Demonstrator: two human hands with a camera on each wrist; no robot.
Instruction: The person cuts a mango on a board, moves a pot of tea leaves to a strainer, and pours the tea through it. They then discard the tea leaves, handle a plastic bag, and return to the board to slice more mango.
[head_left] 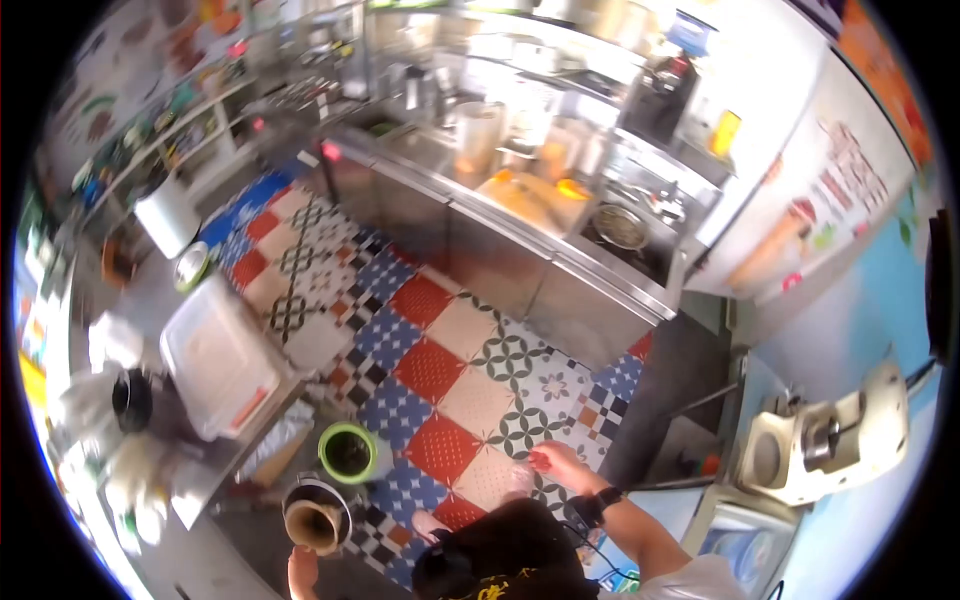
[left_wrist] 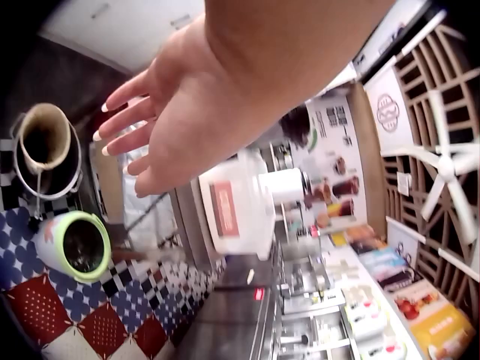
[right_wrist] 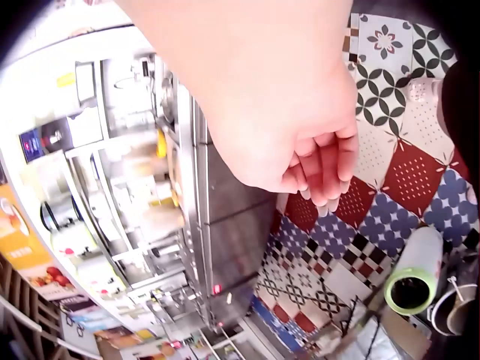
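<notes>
My left hand is at the bottom of the head view, overlapping the near side of a metal pail that holds a brown cloth-like strainer. In the left wrist view that hand has its fingers spread and extended, with nothing in them; the pail and strainer appear apart from it. Beside the pail stands a white bin with a bright green rim and dark contents. My right hand hangs over the tiled floor, its fingers loosely bent and holding nothing.
A lidded translucent tub sits on the left counter. Across the patterned floor runs a steel counter with a cutting board and a pan. A cream stand mixer stands at the right.
</notes>
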